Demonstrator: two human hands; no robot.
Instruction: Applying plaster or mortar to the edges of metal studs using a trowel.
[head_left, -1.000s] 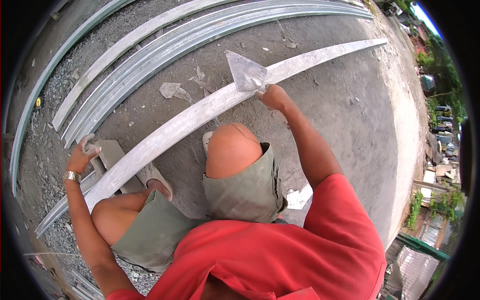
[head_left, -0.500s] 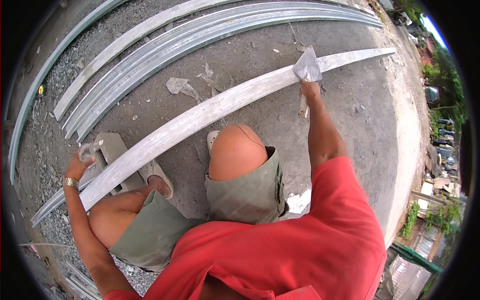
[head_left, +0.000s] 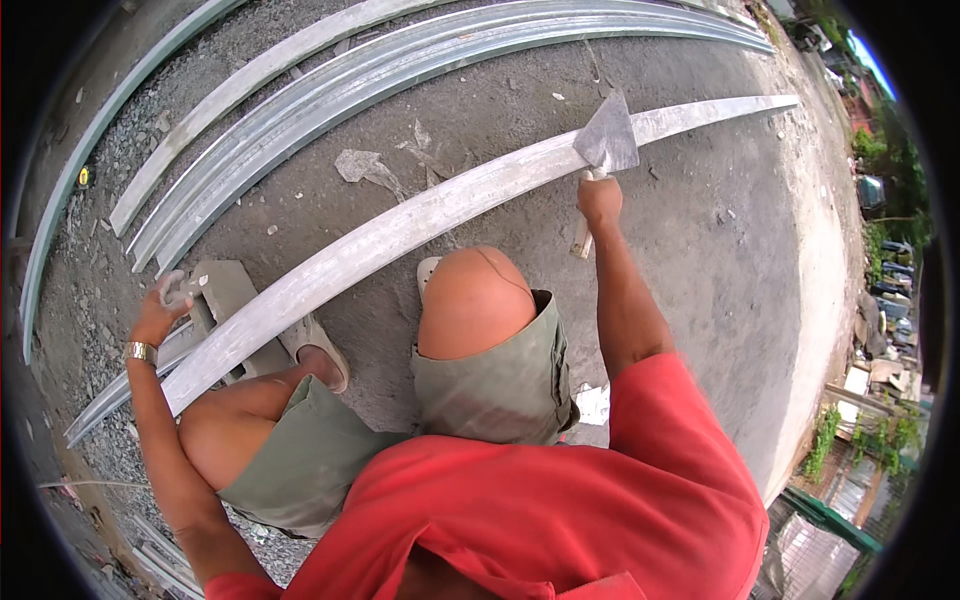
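My right hand (head_left: 600, 202) is wrapped around the handle of a trowel (head_left: 610, 138). Its grey triangular blade lies over the long, whitish, dust-coated metal channel (head_left: 400, 228), toward the far right end. A hollow concrete block (head_left: 226, 285) sits under the channel near its left end. Beside that block is my left hand (head_left: 163, 307), wearing a metal watch, its fingers curled around something pale grey that I cannot make out.
Beyond the channel lie several more long metal channels (head_left: 330, 100). Scraps of pale sheet (head_left: 368, 168) and gravel (head_left: 105, 260) are scattered on the ground. A small yellow and black object (head_left: 84, 178) rests at the left. Plants and stacked items line the right side.
My right hand and the trowel have moved a little left and nearer to me along the channel. My left hand has shifted only slightly.
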